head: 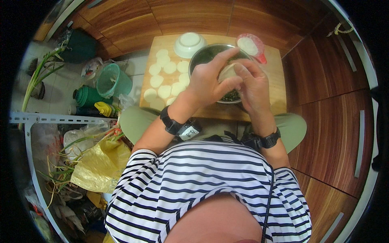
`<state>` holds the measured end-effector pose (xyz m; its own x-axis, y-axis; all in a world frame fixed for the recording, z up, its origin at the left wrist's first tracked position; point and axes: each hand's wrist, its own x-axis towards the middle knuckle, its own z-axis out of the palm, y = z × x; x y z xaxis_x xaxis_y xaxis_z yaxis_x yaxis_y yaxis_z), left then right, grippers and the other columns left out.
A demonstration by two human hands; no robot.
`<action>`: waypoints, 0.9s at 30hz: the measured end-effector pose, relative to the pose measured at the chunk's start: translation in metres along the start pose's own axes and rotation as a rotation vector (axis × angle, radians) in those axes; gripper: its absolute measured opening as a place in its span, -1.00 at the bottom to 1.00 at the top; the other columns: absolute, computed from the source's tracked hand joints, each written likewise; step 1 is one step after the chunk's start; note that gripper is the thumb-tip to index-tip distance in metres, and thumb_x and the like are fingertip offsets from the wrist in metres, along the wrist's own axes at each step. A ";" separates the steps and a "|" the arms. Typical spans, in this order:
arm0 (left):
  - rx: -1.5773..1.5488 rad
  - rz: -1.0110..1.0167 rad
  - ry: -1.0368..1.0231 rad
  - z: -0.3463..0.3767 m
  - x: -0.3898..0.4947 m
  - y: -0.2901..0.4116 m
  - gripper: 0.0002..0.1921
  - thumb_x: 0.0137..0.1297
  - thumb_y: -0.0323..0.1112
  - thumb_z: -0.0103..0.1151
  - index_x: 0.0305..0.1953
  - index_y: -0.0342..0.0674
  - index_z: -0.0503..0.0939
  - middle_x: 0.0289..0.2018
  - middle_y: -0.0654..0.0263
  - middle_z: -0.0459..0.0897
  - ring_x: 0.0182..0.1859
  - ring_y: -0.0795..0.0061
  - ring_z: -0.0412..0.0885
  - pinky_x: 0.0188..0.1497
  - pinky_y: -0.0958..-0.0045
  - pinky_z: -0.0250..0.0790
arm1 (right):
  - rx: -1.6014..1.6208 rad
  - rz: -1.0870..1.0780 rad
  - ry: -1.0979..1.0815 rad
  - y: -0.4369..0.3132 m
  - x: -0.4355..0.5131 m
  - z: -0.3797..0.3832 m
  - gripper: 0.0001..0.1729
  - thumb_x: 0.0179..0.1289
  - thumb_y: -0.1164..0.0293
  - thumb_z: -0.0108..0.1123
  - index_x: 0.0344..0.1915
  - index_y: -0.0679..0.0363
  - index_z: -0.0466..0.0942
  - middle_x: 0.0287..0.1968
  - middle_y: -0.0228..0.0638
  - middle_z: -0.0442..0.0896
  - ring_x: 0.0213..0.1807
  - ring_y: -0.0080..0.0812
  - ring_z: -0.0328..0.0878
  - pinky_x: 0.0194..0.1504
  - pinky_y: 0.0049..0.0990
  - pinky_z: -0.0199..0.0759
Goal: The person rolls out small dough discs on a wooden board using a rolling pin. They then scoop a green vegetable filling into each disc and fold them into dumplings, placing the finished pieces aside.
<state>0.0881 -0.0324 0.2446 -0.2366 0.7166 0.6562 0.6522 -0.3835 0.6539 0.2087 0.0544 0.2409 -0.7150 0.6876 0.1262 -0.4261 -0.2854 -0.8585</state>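
Note:
Both my hands meet over a metal bowl that holds a dark green chopped filling. Between them is a pale dough wrapper, partly hidden by the fingers. My left hand supports it from the left, thumb against its lower edge. The fingers and thumb of my right hand pinch its right side. Several round flat dough wrappers lie on the wooden board, left of the bowl, some overlapping. Whether filling is inside the held wrapper cannot be seen.
An upturned white bowl and a red scoop with white powder, perhaps flour, stand at the board's far side. Wooden cabinet fronts rise ahead and right. At left are a green plastic basket, a yellow bag and a metal shelf frame.

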 end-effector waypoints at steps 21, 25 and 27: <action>-0.850 -0.677 0.199 0.019 0.003 -0.014 -0.58 0.51 -0.06 -0.22 -0.13 -0.30 0.54 -0.56 0.32 0.54 -0.65 0.60 0.38 -0.63 0.57 0.17 | 0.128 0.182 -0.027 0.023 0.020 0.011 -0.49 0.48 0.03 -0.07 -0.01 0.29 0.49 -0.37 -0.40 0.57 -0.52 -0.63 0.39 -0.48 -0.61 0.31; -1.021 -0.771 0.261 0.022 0.005 -0.019 -0.65 0.49 -0.09 -0.17 -0.21 -0.25 0.52 -0.55 0.33 0.54 -0.66 0.56 0.40 -0.65 0.55 0.19 | 0.105 0.240 0.064 0.025 0.031 0.018 -0.58 0.42 0.07 0.01 -0.20 0.22 0.56 -0.55 -0.49 0.50 -0.71 -0.67 0.27 -0.70 -0.64 0.13; -1.077 -0.770 0.269 0.023 0.005 -0.024 -0.68 0.48 -0.11 -0.14 -0.23 -0.22 0.50 -0.54 0.34 0.54 -0.66 0.55 0.40 -0.65 0.54 0.20 | 0.091 0.260 0.054 0.027 0.036 0.020 -0.62 0.39 0.09 0.04 -0.26 0.20 0.55 -0.57 -0.48 0.49 -0.74 -0.65 0.26 -0.73 -0.64 0.10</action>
<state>0.0878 -0.0065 0.2240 -0.4967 0.8672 -0.0361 -0.5638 -0.2908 0.7730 0.1602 0.0579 0.2323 -0.7772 0.6174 -0.1218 -0.2817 -0.5144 -0.8100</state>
